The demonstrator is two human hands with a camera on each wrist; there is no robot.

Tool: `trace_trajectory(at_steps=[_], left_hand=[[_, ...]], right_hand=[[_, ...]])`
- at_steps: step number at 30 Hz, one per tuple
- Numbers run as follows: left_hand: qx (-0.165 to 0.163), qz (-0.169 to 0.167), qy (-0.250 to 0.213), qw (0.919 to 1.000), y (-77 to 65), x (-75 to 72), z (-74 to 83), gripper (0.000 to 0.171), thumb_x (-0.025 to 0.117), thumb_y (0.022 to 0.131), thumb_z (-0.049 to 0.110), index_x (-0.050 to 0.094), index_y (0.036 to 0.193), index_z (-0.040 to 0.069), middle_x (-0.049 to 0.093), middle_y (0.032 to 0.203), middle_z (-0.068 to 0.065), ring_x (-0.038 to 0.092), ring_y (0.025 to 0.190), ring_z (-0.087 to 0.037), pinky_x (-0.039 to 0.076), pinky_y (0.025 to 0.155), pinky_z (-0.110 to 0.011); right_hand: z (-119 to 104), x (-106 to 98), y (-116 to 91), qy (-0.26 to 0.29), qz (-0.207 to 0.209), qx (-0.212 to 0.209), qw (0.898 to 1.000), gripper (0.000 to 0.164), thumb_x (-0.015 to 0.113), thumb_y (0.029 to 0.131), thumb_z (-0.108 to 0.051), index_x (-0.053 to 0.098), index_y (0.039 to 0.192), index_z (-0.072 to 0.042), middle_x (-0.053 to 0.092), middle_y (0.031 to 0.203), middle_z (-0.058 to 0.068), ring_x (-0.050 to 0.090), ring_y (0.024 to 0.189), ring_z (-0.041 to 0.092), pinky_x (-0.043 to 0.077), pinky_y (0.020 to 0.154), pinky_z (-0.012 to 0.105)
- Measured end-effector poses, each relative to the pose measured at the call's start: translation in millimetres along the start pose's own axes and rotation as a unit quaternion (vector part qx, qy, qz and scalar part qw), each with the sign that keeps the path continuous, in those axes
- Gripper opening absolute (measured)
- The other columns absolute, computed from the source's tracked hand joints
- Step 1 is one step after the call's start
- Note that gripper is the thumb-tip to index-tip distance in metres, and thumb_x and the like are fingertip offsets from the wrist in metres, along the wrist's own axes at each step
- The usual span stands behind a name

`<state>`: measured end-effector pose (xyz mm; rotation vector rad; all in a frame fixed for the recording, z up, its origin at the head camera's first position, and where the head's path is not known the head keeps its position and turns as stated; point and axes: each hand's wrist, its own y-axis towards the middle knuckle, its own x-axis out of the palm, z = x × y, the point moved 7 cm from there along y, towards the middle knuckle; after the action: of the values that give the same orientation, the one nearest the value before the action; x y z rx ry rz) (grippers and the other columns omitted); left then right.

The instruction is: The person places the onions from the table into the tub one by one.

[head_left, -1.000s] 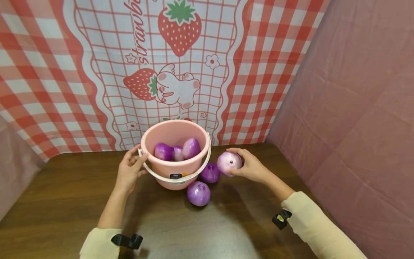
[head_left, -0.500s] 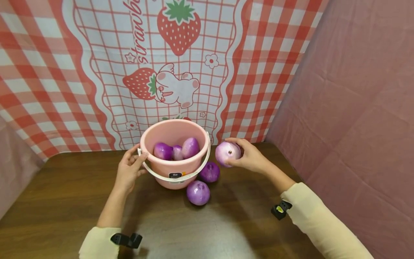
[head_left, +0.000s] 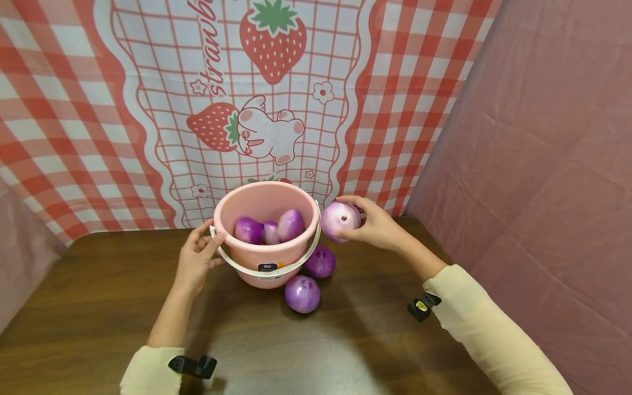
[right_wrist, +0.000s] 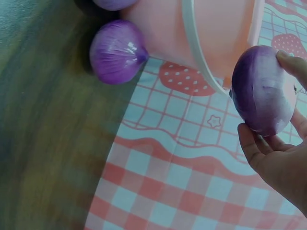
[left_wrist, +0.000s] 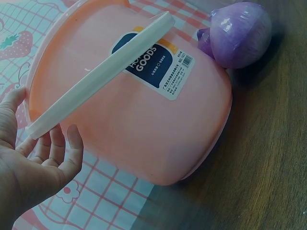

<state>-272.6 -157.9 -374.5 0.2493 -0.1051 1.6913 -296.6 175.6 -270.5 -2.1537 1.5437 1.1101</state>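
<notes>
A pink bucket [head_left: 237, 255] with a white handle [head_left: 247, 270] stands on the table, several purple onions [head_left: 249, 230] inside it. My left hand [head_left: 197, 258] grips the bucket's left rim by the handle's end, thumb over the edge; in the left wrist view its fingers [left_wrist: 57, 143] curl under the handle end. My right hand [head_left: 375, 225] holds a pale purple onion [head_left: 339, 221] between thumb and fingers, raised beside the bucket's right rim. Below it, a dark purple onion [head_left: 321, 262] and a lighter onion [head_left: 303, 294] sit on the table against the bucket's right front.
A brown wooden table [head_left: 123, 291] lies under everything. Behind it hangs a red-and-white checked cloth [head_left: 385, 109] with strawberry prints, close to the bucket's back. A plain pink cloth [head_left: 543, 164] closes off the right side.
My right hand has lifted the pale onion higher and brought it left, up to the bucket's rim. My left hand and the bucket have stayed in place.
</notes>
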Motion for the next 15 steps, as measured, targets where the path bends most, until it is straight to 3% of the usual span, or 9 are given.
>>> trace_trajectory(at_steps=[15], left_hand=[[0.001, -0.002, -0.006, 1.0000, -0.3, 0.8, 0.2, 0.055, 0.061, 0.092, 0.017, 0.037, 0.140, 0.008, 0.059, 0.084, 0.011, 0.058, 0.068, -0.003, 0.058, 0.062, -0.021]], right_hand=[[-8.8, -0.7, 15.3, 0.018, -0.007, 0.003, 1.000, 0.069, 0.080, 0.075, -0.025, 0.047, 0.134, -0.015, 0.053, 0.127, 0.010, 0.057, 0.108, 0.028, 0.055, 0.081, 0.034]])
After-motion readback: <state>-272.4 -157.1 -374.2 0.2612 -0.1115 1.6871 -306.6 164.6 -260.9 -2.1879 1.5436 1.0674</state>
